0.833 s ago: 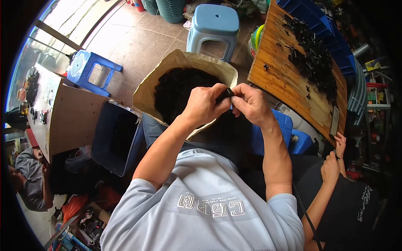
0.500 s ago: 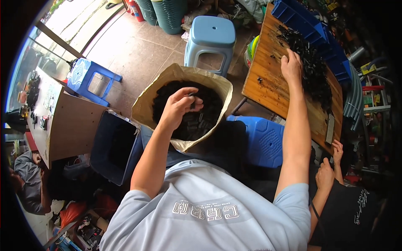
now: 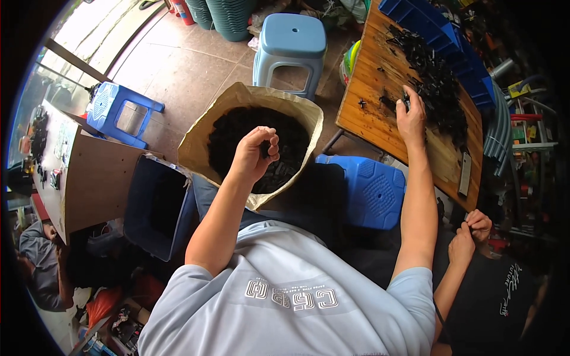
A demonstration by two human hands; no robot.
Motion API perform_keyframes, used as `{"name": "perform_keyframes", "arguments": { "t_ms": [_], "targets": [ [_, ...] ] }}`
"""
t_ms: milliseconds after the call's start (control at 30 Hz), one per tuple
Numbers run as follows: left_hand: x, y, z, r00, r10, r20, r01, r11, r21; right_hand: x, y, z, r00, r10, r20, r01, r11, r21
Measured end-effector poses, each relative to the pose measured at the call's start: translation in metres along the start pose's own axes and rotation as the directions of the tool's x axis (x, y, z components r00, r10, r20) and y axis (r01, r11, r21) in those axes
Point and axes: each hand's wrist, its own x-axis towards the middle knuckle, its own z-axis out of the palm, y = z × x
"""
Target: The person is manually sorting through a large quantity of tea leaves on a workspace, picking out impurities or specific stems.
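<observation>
Looks like the parts-picking step to me: the left grip (image 3: 258,153) is curled up at chest side, can't tell if there's a piece tucked inside, while the right grip (image 3: 411,113) is down at the near edge of the black parts (image 3: 432,74) on the wooden surface (image 3: 363,80), thumb and fingers bent around something dark. Can't tell if it's actually pinched. I'd say the next move calls for a neat fingertip pinch on one piece out of that tangle. As for containers: left of the left grip there's a blue bin (image 3: 183,219), too dark inside to read; right under that grip, a paper sack (image 3: 297,104) full of black bits (image 3: 284,169); beyond the right grip, blue trays (image 3: 460,56), contents hard to see.
</observation>
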Motion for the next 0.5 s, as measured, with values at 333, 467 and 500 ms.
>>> {"name": "perform_keyframes", "arguments": {
  "t_ms": [333,467,500],
  "targets": [
    [-0.013,0.005,-0.011,0.999,-0.042,0.011,0.041,0.996,0.073,0.03,0.04,-0.034,0.925,0.368,-0.092,-0.234,0.745,0.624],
    [-0.023,0.005,0.022,0.993,0.058,0.099,-0.078,0.974,0.211,0.026,-0.024,-0.052,0.927,0.27,0.261,-0.306,0.139,0.942],
    [-0.023,0.004,0.036,0.991,0.081,0.108,-0.109,0.952,0.287,0.017,-0.048,-0.047,0.926,0.076,0.37,-0.37,-0.014,0.929]
  ]
}}
